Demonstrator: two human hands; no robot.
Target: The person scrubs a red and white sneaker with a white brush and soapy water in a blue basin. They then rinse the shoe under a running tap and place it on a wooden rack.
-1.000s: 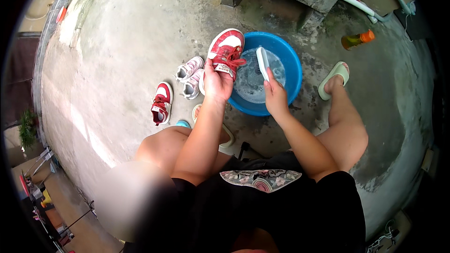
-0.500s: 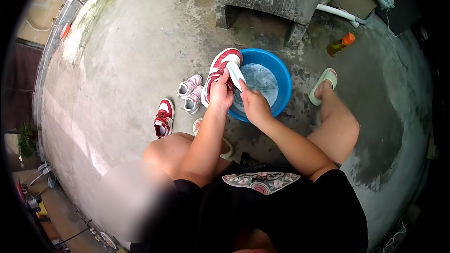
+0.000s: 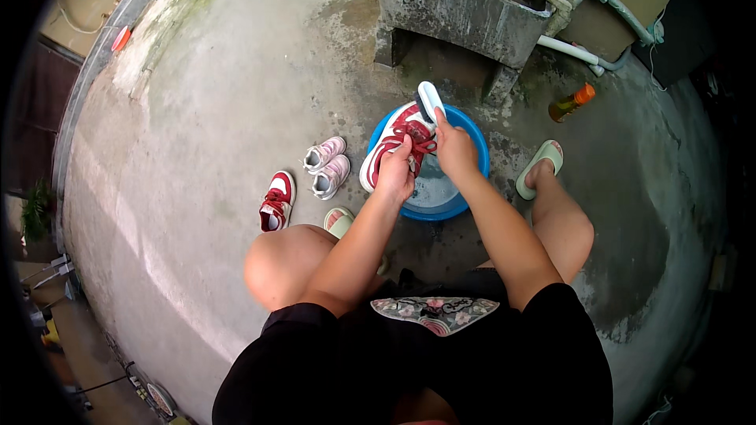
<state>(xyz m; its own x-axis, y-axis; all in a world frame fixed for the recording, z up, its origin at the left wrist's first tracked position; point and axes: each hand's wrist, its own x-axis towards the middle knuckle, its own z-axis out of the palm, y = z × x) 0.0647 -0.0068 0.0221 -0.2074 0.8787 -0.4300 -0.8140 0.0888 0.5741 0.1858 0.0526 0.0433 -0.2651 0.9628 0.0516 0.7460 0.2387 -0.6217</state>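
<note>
A red and white sneaker (image 3: 386,145) is gripped in my left hand (image 3: 395,173), over the left part of a blue basin (image 3: 482,149). My right hand (image 3: 457,145) holds a white scrub brush (image 3: 430,97) with dark bristles. Those bristles meet the sneaker's toe area. Sudsy water (image 3: 437,189) shows in the basin under my hands. To the left on the concrete stands the matching red and white sneaker (image 3: 277,198). Between it and the basin is a pair of small pink and white shoes (image 3: 327,167).
A concrete wash trough (image 3: 457,12) stands beyond the basin, with a white pipe (image 3: 568,49) at its right. A bottle with an orange cap (image 3: 571,102) is on the ground at right. My feet wear pale green slippers (image 3: 541,168).
The brush has moved from the sneaker's side to its toe and is tilted more upright. The sneaker has shifted right over the basin. The view has tilted slightly.
</note>
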